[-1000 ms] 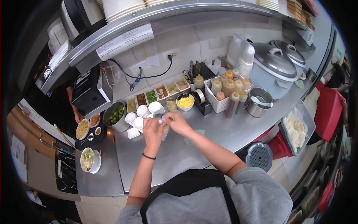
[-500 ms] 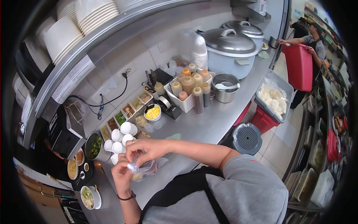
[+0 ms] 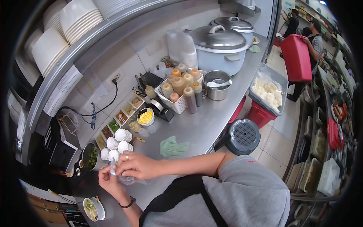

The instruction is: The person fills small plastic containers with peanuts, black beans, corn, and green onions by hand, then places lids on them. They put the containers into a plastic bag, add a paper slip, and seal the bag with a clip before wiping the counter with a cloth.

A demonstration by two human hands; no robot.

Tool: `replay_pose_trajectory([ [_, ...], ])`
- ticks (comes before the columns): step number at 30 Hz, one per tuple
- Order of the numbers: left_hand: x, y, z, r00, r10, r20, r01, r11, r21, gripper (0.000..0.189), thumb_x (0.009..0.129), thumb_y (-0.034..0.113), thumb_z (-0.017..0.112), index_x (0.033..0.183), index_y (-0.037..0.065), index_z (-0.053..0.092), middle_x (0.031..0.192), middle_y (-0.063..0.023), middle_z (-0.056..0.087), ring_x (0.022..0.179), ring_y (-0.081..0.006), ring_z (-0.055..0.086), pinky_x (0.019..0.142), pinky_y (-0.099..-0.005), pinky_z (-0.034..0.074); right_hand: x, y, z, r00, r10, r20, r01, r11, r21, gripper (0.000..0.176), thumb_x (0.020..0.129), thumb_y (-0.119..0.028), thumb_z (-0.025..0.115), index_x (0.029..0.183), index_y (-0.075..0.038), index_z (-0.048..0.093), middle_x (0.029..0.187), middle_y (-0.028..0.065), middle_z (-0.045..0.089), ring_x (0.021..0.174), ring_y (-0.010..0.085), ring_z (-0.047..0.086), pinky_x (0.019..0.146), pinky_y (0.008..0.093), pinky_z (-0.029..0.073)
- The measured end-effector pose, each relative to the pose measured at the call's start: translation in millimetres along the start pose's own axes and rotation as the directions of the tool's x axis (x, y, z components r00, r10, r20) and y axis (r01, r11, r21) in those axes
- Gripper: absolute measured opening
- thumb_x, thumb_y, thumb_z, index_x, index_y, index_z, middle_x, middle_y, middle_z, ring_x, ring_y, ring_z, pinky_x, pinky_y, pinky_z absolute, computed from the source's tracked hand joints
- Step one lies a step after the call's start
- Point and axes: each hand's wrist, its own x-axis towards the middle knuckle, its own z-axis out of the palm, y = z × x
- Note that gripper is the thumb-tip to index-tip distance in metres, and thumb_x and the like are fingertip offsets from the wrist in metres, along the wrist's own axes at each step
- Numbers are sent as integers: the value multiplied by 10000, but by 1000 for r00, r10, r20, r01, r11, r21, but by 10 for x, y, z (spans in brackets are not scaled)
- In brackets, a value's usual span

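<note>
My left hand (image 3: pixel 110 182) and my right hand (image 3: pixel 138 165) meet over the steel counter in front of me. Both have their fingers closed on the gathered top of a clear plastic bag (image 3: pixel 129 180). The bag hangs below my right fingers, and its contents are mostly hidden. Just beyond the hands stand stacks of white cups (image 3: pixel 123 135). A green cloth (image 3: pixel 173 146) lies crumpled to the right of them.
A white basket of sauce bottles (image 3: pixel 177 103), a steel pot (image 3: pixel 217 92) and a large cooker (image 3: pixel 218 56) line the wall. A bowl of food (image 3: pixel 91 209) stands at lower left. Another person holds a red bin (image 3: pixel 296 58) in the aisle.
My hands have drawn closer together on the bag's neck, and the view has shifted. More of the green cloth shows. The noodle bowl at far left is no longer visible.
</note>
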Motion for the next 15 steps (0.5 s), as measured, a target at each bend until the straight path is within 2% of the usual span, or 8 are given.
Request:
replay_pose_trajectory([
  [2, -32, 34, 19, 998, -38, 42, 41, 995, -96, 135, 749, -69, 607, 830, 6, 528, 782, -38, 565, 718, -89, 544, 686, -211, 440, 74, -62, -66, 1000, -7, -6, 8, 999, 45, 201, 770, -128, 632, 963, -83, 598, 842, 44, 515, 839, 206, 487, 719, 319, 397],
  [4, -89, 126, 90, 990, -81, 116, 109, 959, -261, 176, 731, -58, 631, 847, 12, 518, 801, -55, 579, 746, -105, 567, 703, -227, 455, 147, -155, -151, 968, 249, 27, -247, 929, 277, 194, 748, -131, 670, 934, -86, 635, 847, 35, 536, 836, 171, 506, 716, 285, 401],
  [7, -151, 95, 104, 968, -86, 235, 174, 907, -383, 185, 718, -38, 642, 843, 18, 517, 821, -70, 589, 739, -121, 570, 703, -235, 454, 160, -54, -209, 965, 227, 134, -257, 922, 289, 147, 723, -138, 703, 850, -75, 666, 815, 31, 551, 806, 152, 520, 701, 267, 401],
  [9, -184, 225, 159, 958, -176, 226, 255, 884, -392, 165, 742, 77, 643, 820, 14, 511, 813, -69, 579, 726, -121, 553, 677, -217, 427, 217, -100, -215, 991, 131, -2, -129, 977, 170, 73, 714, -100, 690, 764, -55, 663, 746, 42, 562, 755, 174, 527, 696, 280, 399],
  [10, -140, 266, 171, 950, -124, 286, 244, 867, -435, 165, 748, 93, 641, 822, 15, 515, 819, -57, 575, 731, -110, 544, 672, -208, 417, 254, -118, -239, 998, 66, -25, -64, 994, 83, 70, 712, -86, 683, 769, -54, 659, 739, 50, 567, 751, 180, 527, 696, 288, 402],
  [11, -93, 286, 156, 938, -67, 340, 233, 849, -474, 167, 754, 109, 639, 825, 17, 519, 825, -45, 571, 736, -99, 535, 667, -198, 406, 286, -140, -240, 998, 63, -9, -62, 996, 57, 62, 710, -71, 670, 765, -48, 655, 739, 58, 574, 754, 186, 532, 696, 295, 404],
  [13, -85, 216, 93, 931, -153, 330, 293, 854, -429, 139, 746, 55, 647, 837, 1, 558, 905, -79, 585, 815, -133, 553, 741, -260, 430, 351, -182, -186, 1000, 17, 11, -17, 1000, -5, 33, 711, -47, 632, 744, -44, 631, 722, 65, 570, 743, 209, 528, 686, 317, 409],
  [15, -35, 367, 161, 898, -273, 346, 399, 836, -378, 122, 765, 29, 643, 864, 12, 573, 926, -63, 578, 786, -92, 539, 706, -229, 425, 410, -166, -137, 998, -37, 50, 38, 999, -7, 16, 715, -38, 605, 728, -45, 610, 703, 64, 558, 730, 225, 520, 675, 332, 411],
])
